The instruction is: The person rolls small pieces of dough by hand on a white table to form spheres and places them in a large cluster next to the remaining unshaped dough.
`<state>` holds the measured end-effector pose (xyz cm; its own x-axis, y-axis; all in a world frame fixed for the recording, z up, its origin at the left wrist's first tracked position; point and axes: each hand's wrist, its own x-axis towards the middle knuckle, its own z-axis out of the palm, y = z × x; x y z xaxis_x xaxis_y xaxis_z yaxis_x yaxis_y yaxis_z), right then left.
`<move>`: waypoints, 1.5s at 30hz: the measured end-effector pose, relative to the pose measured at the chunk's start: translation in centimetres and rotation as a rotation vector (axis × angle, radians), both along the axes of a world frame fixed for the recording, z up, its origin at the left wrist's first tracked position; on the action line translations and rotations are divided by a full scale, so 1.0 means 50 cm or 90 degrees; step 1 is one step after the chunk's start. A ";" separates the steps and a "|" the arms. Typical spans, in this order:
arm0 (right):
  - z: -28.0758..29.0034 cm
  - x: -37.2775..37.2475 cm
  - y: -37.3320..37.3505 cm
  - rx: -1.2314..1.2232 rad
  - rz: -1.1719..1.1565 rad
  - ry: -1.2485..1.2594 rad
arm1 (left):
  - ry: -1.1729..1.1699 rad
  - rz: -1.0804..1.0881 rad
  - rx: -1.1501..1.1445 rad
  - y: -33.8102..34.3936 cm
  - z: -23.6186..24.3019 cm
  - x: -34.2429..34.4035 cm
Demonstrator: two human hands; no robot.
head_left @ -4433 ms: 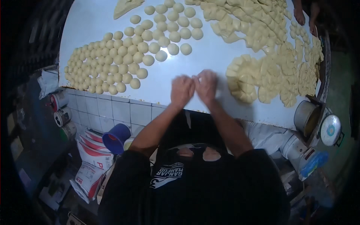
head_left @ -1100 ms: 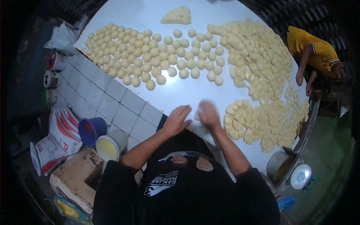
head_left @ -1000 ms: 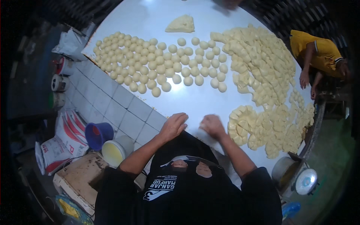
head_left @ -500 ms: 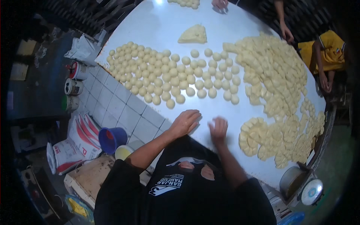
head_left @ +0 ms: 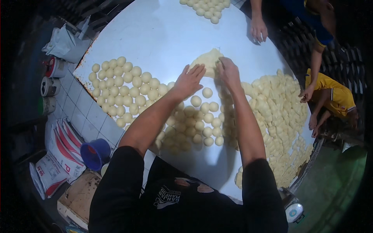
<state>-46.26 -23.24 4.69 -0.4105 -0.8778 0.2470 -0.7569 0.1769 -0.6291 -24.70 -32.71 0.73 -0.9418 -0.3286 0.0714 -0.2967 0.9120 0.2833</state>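
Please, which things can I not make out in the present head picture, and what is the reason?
All in the head view:
Whether the right hand pinches the dough piece: the hand hides its own grip.
Some dough balls: the left forearm covers them.
Rest of the far ball cluster: cut off by the top edge.
Part of the flattened dough: behind the right sleeve.

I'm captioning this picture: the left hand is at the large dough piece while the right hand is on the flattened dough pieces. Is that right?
Not quite: the head view shows the right hand at the large dough piece too, not on the flattened dough pieces. The left hand is as you say.
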 end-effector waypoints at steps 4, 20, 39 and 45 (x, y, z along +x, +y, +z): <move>-0.056 0.025 0.020 0.202 -0.010 0.050 | 0.039 0.029 0.102 0.025 0.040 0.049; -0.133 0.509 0.888 0.110 -0.214 0.122 | 0.063 -0.208 0.377 0.717 -0.025 0.386; 0.031 0.359 0.788 -0.074 -0.284 -0.220 | 0.084 -0.156 0.278 0.752 -0.048 0.349; -0.079 0.171 0.830 -0.100 -0.410 -0.001 | 0.079 -0.168 0.386 0.713 -0.024 0.318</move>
